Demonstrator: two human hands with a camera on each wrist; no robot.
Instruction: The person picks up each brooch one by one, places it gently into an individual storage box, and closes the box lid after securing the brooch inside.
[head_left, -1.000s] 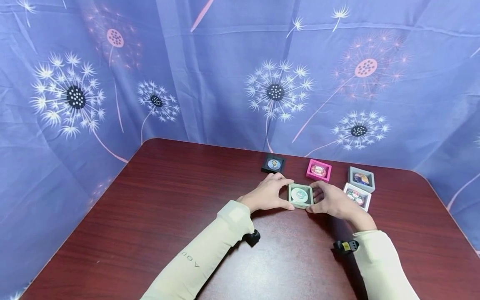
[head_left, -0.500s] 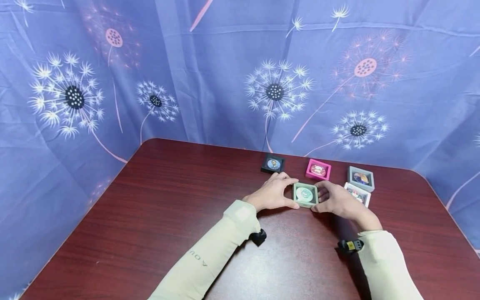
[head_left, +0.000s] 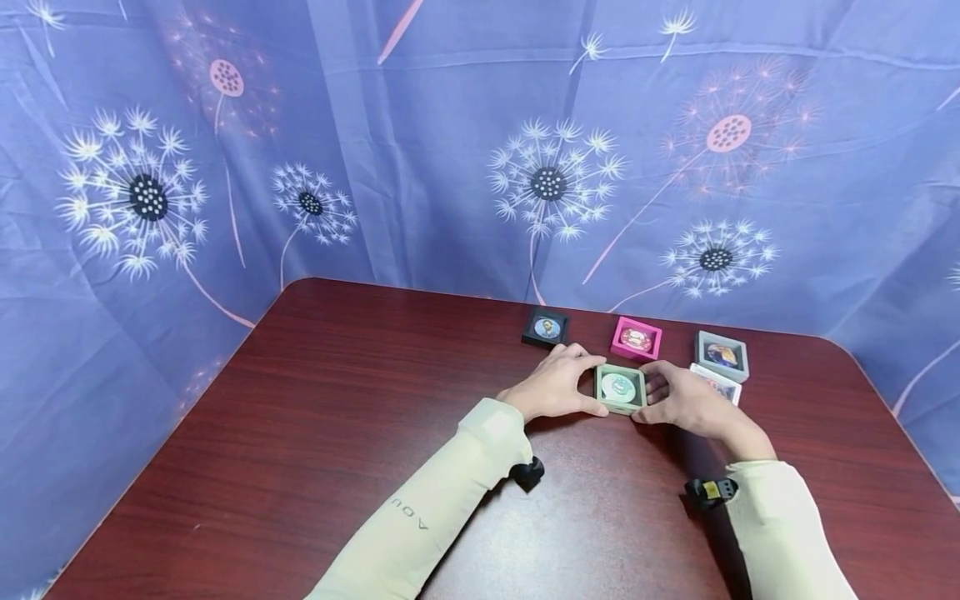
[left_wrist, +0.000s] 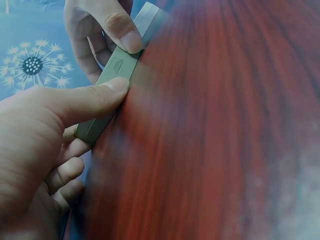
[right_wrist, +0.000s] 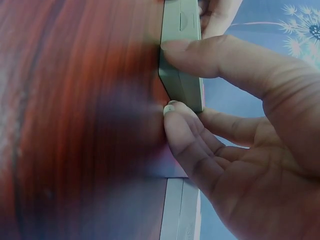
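Observation:
A small green square display frame [head_left: 620,387] with a round pale picture inside lies flat on the table between both hands. My left hand [head_left: 553,387] grips its left side, thumb on the near corner and forefinger at the far one. My right hand [head_left: 690,402] holds the right side, its thumb at the near corner. In the left wrist view both thumbs press the near edge of the green frame [left_wrist: 116,69]. From the right wrist the same edge stands close by the thumb. A white frame [head_left: 714,382] sits partly hidden behind my right hand.
Behind the hands, a black frame [head_left: 546,327], a pink frame [head_left: 637,339] and a grey frame [head_left: 722,356] rest along the table's far side. The white frame touches or nearly touches the grey one. A blue dandelion-print curtain [head_left: 450,167] hangs beyond the dark red table [head_left: 300,400].
Both hands have slid the green frame to the right across the table, past the black frame and in front of the pink one. My right hand now covers more of the white frame.

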